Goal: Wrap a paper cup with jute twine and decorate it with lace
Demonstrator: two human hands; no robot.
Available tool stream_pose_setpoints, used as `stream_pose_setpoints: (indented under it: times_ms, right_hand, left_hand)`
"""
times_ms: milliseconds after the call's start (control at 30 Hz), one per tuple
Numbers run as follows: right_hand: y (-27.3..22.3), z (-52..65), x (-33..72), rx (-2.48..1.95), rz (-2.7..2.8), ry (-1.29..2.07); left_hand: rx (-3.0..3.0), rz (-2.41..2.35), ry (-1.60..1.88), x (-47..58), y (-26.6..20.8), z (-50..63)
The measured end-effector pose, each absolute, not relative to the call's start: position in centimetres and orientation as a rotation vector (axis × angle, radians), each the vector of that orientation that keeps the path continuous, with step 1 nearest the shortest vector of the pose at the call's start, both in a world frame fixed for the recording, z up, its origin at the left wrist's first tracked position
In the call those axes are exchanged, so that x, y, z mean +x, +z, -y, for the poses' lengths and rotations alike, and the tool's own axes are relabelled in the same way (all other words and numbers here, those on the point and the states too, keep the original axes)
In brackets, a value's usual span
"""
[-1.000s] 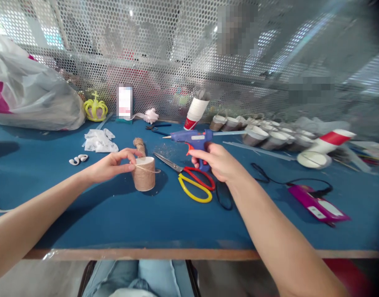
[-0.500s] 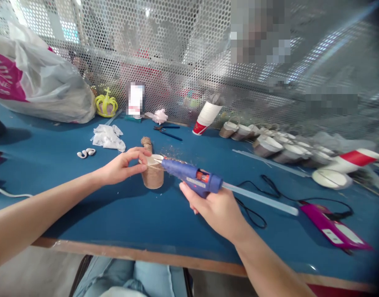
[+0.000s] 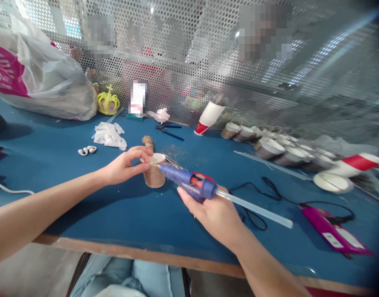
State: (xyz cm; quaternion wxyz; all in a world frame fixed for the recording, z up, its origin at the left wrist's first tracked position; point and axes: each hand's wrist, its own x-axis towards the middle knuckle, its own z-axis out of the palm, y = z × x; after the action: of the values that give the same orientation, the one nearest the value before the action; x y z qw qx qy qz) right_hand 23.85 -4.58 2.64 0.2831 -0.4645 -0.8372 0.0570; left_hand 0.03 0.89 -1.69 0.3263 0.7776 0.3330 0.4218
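My right hand [image 3: 212, 210] is wrapped around the handle of a blue hot glue gun [image 3: 186, 180]. A long clear glue stick [image 3: 254, 208] juts from the gun's back end. The nozzle points left, at the upper side of a twine-wrapped paper cup [image 3: 155, 177] that stands upright. My left hand [image 3: 132, 163] has thumb and fingers closed at the cup's rim; a thin strand of twine seems to run from the fingertips, partly hidden. Behind the cup lies a ball of twine [image 3: 148, 143]. A slim metal tool, perhaps scissors, shows behind the nozzle, mostly covered.
Pliers [image 3: 171, 132], crumpled white plastic [image 3: 109, 135] and a stack of paper cups [image 3: 209, 117] lie farther back. Several wrapped cups [image 3: 270, 147] line the right. A black cord [image 3: 276, 192] runs near a purple packet [image 3: 335, 231]. A large plastic bag [image 3: 50, 78] stands left.
The glue gun has shifted slightly left and down, its nozzle now lower against the cup's side near my left fingertips. My left hand stays at the rim. The view has shifted a little.
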Motion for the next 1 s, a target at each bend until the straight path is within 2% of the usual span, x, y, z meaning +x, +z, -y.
stream_pose_setpoints:
  times_ms: [167, 600, 1000]
  right_hand:
    - [2.55, 4.45, 23.83, -1.160, 2.255, 0.088]
    - [2.70, 4.85, 23.51, -1.224, 2.215, 0.182]
    - [2.68, 5.21, 23.32, -1.291, 2.173, 0.127]
  left_hand:
    - [2.037, -0.861, 1.103, -0.03, -1.78, -0.98]
    - [2.031, -0.875, 1.093, 0.02, -1.71, -0.85]
    - [2.025, -0.887, 1.098, 0.08, -1.68, -0.76]
